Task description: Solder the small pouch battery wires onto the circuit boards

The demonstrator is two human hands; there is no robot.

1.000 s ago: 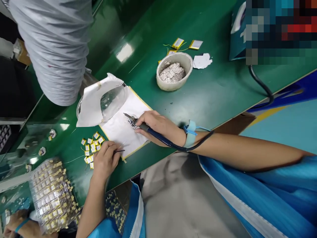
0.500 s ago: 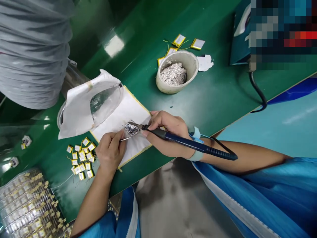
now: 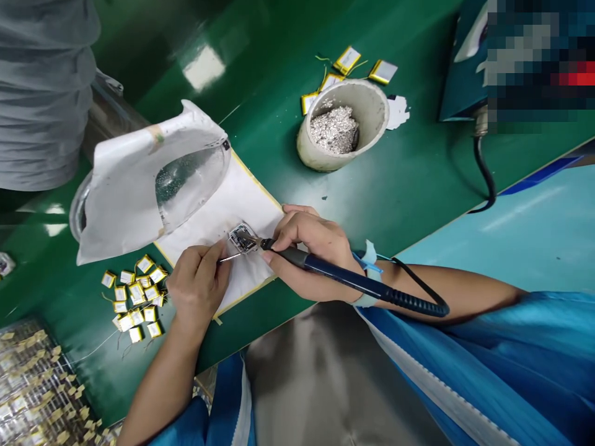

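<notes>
My right hand (image 3: 310,251) grips a dark blue soldering iron (image 3: 344,279) like a pen, its tip touching a small circuit board (image 3: 242,238) that lies on a white mat (image 3: 232,226). My left hand (image 3: 198,288) is closed in a pinch on a thin solder wire (image 3: 229,257), whose end points at the same board. A blue wrist strap (image 3: 369,263) sits on my right wrist. The iron's black cord (image 3: 421,297) loops back along my right forearm.
A paper-covered magnifier lens (image 3: 153,183) hangs over the mat's far left. Several small yellow battery cells (image 3: 134,297) lie left of my left hand. A white cup of solder scraps (image 3: 341,127) stands beyond, with larger cells (image 3: 348,60) behind it. A grey duct (image 3: 44,93) rises top left.
My left hand moved right with the wire, up to the board. My right hand turned the iron so its handle points toward me. The view shifted closer and to the right.
</notes>
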